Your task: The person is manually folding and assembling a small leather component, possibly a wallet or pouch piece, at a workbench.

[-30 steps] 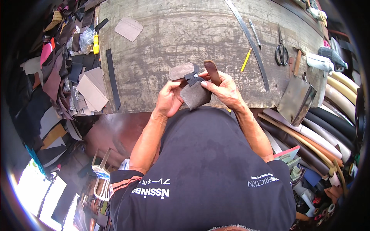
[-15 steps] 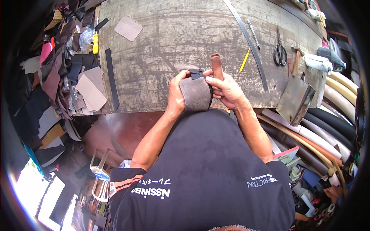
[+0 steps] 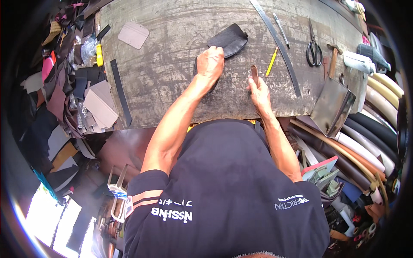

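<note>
A black leather piece (image 3: pixel 229 42) with a rounded far end lies on the table, its smooth black face up. My left hand (image 3: pixel 210 63) is closed on its near part, and a dark portion shows below the wrist; the rest is hidden under the hand. In my right hand (image 3: pixel 260 91), closed fingers hold a flat brown stick-like tool (image 3: pixel 254 74), its tip pointing away from me. That hand is over the table, to the right of the leather piece and apart from it. Beyond it a yellow pencil (image 3: pixel 271 62) lies on the table.
On the worn wooden table (image 3: pixel 172 64) lie a metal ruler (image 3: pixel 282 51), a pen (image 3: pixel 281 30), black scissors (image 3: pixel 314 51), a hammer (image 3: pixel 333 62) and a black strip (image 3: pixel 120 90). Leather scraps (image 3: pixel 56 90) heap up at left; material rolls (image 3: pixel 378 107) are stacked at right.
The leather piece went from being held near my body, grey side showing, to lying farther out with its black face up. My hands have separated; the right moved down with the brown tool.
</note>
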A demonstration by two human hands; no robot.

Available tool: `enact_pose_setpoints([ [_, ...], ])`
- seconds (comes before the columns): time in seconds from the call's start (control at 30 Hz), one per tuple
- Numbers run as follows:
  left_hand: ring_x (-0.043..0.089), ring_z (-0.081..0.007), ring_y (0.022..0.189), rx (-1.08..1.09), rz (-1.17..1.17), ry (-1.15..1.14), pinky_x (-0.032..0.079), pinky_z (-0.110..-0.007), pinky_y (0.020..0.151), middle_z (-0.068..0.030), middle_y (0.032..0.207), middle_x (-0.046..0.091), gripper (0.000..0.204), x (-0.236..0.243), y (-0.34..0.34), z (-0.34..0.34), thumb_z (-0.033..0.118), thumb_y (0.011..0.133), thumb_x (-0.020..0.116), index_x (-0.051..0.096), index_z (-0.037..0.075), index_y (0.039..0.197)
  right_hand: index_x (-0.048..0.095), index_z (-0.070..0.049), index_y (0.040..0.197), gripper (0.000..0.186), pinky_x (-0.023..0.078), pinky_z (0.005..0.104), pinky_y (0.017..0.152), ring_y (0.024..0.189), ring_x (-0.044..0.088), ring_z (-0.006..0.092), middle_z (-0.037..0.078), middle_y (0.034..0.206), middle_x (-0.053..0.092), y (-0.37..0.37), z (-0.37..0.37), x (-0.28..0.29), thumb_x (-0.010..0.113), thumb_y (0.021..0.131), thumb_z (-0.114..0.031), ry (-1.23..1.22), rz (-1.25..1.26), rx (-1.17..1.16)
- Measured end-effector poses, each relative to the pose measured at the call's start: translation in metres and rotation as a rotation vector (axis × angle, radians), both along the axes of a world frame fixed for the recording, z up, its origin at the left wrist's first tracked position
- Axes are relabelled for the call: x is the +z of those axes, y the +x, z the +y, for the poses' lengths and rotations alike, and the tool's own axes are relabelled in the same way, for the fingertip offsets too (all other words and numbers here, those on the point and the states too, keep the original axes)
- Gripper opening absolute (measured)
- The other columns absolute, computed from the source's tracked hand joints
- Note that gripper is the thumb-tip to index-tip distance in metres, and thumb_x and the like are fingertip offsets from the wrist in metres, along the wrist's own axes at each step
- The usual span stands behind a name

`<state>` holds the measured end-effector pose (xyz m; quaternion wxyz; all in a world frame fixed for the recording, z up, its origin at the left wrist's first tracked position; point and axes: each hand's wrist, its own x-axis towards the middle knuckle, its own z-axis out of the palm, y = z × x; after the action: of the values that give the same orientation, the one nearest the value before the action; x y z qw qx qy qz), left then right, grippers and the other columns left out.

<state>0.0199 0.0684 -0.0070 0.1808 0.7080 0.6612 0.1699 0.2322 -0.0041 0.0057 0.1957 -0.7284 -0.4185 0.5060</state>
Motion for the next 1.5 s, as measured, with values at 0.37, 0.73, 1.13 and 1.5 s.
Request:
enact_pose_setpoints([
  [0.37,0.070,-0.0177,0.076,0.236,-0.571,-0.238,0.055,-0.030,0.071,-0.0112,0.083,0.072,0.015,0.002,-0.021,-0.022,0.006,0.086,0.067,0.068,-0.001,0.099,0.061,-0.003,0.119,0.034,0.052,0.0399,0.086,0.097,0.063,0.0307,0.014,0.108,0.061,-0.041,0.028,0.036,0.068,0.085,-0.003,0.757,-0.385,0.469],
  [0.73,0.065,-0.0190,0.078,0.248,-0.550,-0.029,0.054,-0.030,0.068,-0.0088,0.097,0.065,0.018,-0.004,-0.017,-0.034,-0.002,0.082,0.069,0.070,0.001,0.099,0.064,-0.004,0.108,0.028,0.051,0.0385,0.083,0.095,0.059,0.0280,0.009,0.099,0.060,-0.062,0.091,-0.001,0.071,0.081,-0.006,0.718,-0.143,0.839],
  [1.13,0.056,-0.0296,0.110,-0.041,-0.112,0.238,0.046,-0.042,0.093,-0.0094,0.115,0.061,0.031,-0.015,-0.028,-0.039,0.005,0.080,0.071,0.067,0.002,0.111,0.063,0.001,0.107,0.027,0.048,0.0379,0.081,0.090,0.058,0.0271,0.010,0.096,0.060,-0.063,0.102,0.000,0.060,0.081,-0.008,0.889,-0.263,1.061],
  [1.5,0.053,-0.0342,0.114,0.016,-0.058,0.156,0.041,-0.048,0.099,-0.0170,0.115,0.057,0.045,0.002,0.000,-0.061,0.022,0.078,0.073,0.063,-0.002,0.114,0.062,-0.004,0.098,0.018,0.050,0.0373,0.074,0.083,0.060,0.0281,0.009,0.086,0.060,-0.071,0.134,-0.009,0.069,0.082,-0.009,0.773,-0.145,1.144],
])
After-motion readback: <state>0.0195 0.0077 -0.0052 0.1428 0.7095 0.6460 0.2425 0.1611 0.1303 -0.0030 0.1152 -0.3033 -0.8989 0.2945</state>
